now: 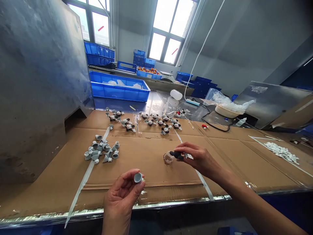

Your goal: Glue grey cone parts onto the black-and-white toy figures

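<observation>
Near the table's front edge, my left hand (pixel 123 192) pinches a small grey cup-shaped piece (pixel 138 177), its hollow side facing me. My right hand (pixel 200 157) is closed on a small black-and-white mouse figurine (pixel 178 155), its black part pointing left. That black end is right beside a small clear jar (pixel 168 160) on the cardboard; I cannot tell whether they touch. A pile of grey cone-shaped pieces (pixel 101 150) with white parts lies to the left. Farther back are several mouse figurines (pixel 160 123) with grey pieces.
Cardboard (pixel 139 153) with pale tape strips covers the table. A metal cabinet (pixel 41 81) stands at left. Behind are a blue bin (pixel 119 94), a power strip (pixel 192 102) with a black cable, and a bowl (pixel 227 111) with plastic bags. Small white pieces (pixel 281 152) lie at right.
</observation>
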{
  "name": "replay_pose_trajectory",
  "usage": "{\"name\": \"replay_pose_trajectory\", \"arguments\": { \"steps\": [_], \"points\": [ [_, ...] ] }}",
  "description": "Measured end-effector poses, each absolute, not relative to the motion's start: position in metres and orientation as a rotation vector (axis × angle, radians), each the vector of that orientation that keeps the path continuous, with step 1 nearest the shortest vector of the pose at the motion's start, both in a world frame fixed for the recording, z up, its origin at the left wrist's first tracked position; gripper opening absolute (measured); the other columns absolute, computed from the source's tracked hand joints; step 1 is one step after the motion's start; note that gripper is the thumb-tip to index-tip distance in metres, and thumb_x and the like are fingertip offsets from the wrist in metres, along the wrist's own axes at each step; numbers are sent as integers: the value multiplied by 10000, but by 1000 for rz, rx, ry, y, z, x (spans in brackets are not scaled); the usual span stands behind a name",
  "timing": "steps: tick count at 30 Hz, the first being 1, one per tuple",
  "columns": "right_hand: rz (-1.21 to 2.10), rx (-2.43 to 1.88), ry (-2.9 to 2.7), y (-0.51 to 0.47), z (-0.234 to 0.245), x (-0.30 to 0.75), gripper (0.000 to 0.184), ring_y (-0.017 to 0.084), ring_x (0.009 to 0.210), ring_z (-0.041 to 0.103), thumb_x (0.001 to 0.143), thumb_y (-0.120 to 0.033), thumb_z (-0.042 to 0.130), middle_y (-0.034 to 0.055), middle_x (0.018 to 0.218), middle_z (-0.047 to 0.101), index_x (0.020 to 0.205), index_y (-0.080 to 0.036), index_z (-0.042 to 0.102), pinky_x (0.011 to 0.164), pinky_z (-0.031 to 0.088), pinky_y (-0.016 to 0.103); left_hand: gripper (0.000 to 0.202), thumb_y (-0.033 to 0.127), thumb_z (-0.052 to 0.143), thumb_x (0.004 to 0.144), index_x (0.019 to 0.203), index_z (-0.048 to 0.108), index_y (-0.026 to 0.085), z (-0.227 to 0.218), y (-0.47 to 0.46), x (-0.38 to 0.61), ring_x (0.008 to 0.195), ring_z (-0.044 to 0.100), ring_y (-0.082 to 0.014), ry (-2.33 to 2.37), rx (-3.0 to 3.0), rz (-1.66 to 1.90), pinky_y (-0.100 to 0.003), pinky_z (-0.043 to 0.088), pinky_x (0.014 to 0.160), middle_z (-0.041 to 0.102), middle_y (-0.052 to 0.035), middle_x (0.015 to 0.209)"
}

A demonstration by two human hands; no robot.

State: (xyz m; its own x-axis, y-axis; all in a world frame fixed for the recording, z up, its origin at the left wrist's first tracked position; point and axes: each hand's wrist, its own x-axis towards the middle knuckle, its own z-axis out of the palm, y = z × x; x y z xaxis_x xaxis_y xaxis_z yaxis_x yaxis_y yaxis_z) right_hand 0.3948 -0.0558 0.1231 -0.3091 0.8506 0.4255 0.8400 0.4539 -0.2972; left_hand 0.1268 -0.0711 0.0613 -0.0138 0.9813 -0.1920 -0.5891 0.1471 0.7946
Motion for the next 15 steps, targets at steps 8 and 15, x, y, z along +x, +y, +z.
{"name": "replay_pose_trajectory", "arguments": {
  "steps": [8, 15],
  "points": [
    [101, -1409, -2123, -56, 124, 395, 165, 191, 859, 728, 943, -337, 655, 70, 988, 746, 1000, -230, 768, 785, 589, 298, 457, 382, 1003, 490, 863, 798, 216, 58, -71, 127, 776, 719, -128, 889, 607, 1381, -130, 563, 735, 773, -38, 825],
    [325, -1515, -1828, -70, 141, 390, 258, 183, 833, 712, 855, -443, 763, 50, 923, 753, 964, -209, 776, 748, 564, 261, 475, 413, 1008, 469, 813, 766, 193, 54, -70, 129, 786, 733, -148, 895, 626, 1382, -153, 593, 765, 771, -46, 833]
  ]
}}
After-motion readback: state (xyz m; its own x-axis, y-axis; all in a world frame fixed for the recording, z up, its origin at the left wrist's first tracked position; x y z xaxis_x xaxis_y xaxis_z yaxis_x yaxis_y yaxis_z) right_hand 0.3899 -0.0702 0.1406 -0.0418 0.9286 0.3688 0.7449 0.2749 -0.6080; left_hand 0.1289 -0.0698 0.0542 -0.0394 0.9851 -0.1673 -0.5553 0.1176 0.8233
